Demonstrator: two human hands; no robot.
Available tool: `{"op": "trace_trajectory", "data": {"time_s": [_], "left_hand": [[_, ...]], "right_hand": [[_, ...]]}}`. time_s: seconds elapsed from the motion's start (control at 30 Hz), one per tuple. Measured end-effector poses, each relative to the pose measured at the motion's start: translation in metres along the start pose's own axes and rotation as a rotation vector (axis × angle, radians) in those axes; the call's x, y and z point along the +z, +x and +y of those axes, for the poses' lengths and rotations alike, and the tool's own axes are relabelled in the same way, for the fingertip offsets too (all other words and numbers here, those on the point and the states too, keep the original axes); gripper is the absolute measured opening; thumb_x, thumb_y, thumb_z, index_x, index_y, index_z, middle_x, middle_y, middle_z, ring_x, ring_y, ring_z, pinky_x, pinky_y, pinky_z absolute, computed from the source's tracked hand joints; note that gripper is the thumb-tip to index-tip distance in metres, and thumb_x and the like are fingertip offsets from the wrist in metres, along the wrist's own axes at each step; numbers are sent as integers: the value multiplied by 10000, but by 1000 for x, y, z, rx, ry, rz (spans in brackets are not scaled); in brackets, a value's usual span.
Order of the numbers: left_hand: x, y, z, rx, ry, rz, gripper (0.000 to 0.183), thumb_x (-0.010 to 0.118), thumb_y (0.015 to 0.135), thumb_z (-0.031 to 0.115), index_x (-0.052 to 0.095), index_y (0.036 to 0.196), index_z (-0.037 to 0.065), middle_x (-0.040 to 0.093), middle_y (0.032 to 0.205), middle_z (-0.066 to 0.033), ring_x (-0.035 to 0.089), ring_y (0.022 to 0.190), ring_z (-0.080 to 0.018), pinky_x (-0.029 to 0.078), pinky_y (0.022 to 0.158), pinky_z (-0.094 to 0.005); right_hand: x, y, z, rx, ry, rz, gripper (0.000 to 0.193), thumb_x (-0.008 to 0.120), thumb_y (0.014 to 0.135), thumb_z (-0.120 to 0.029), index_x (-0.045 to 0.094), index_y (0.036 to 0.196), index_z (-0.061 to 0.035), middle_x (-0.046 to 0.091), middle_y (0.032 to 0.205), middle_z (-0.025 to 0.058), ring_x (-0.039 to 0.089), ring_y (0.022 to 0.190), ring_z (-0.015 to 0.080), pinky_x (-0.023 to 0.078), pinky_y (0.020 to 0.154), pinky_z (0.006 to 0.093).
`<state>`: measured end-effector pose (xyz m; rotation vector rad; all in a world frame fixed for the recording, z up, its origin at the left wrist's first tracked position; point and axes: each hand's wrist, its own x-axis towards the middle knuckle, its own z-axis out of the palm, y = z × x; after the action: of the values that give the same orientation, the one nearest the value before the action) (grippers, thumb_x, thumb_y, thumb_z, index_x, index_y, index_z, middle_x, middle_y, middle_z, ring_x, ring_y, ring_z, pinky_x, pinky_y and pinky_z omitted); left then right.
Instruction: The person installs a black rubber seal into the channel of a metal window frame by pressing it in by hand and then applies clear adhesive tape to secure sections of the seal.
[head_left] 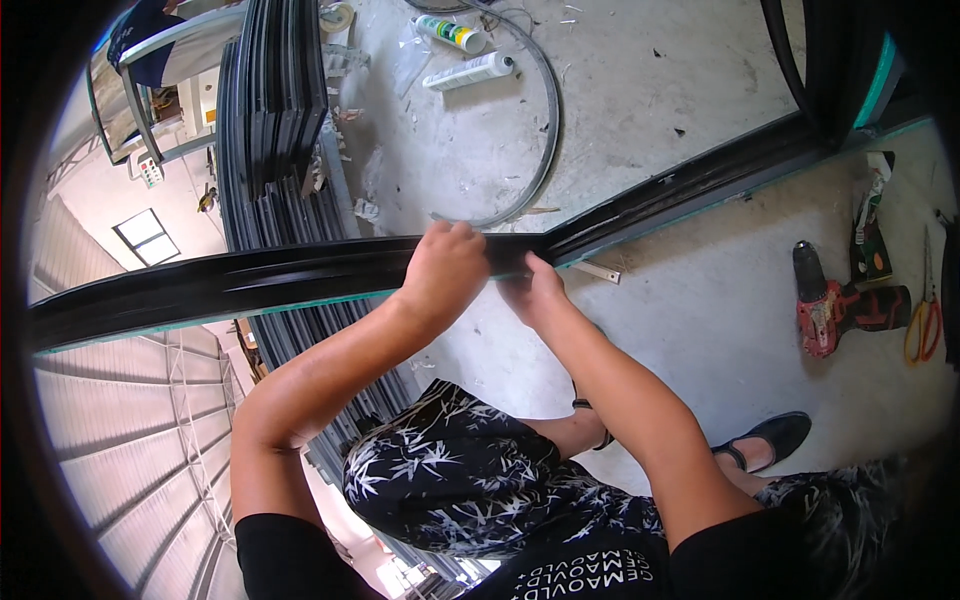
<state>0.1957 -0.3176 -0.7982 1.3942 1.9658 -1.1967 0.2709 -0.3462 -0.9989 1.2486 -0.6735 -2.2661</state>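
Observation:
A long black frame [300,268] with a green lower edge runs across in front of me and meets another black length [690,180] at an angled corner. My left hand [447,268] is closed over the frame, left of that corner, its fingers curled over the far side. Just to its right, my right hand [533,288] grips the near edge by the corner, thumb up against the frame and fingers mostly hidden. A grey curved strip [553,110] ends close to my left knuckles; whether it touches them I cannot tell.
Stacked dark profiles [268,110] stand at the left. Beyond the frame, a white-and-green tube [450,33] and a white tube [468,72] lie on the concrete floor. A red cordless drill [822,310], scissors [925,325] and a dark packet [872,225] lie at the right.

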Motion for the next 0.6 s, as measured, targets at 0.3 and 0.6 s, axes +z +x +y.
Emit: {"op": "trace_trajectory", "data": {"time_s": [0.3, 0.6], "left_hand": [[20, -7, 9, -61, -6, 60, 45, 649, 729, 158, 657, 686, 153, 629, 774, 4, 611, 841, -176, 456, 786, -305], [15, -4, 9, -127, -113, 14, 19, 643, 749, 137, 638, 765, 147, 648, 756, 12, 636, 853, -165, 457, 808, -308]], "right_hand": [[-1, 11, 4, -19, -19, -54, 369, 364, 1047, -255, 520, 1284, -19, 567, 1315, 167, 542, 1216, 320, 415, 1087, 453], [1, -2, 11, -36, -111, -99, 362, 370, 1050, -260, 562, 1192, 11, 595, 1256, 161, 563, 1158, 287, 421, 1054, 439]]}}
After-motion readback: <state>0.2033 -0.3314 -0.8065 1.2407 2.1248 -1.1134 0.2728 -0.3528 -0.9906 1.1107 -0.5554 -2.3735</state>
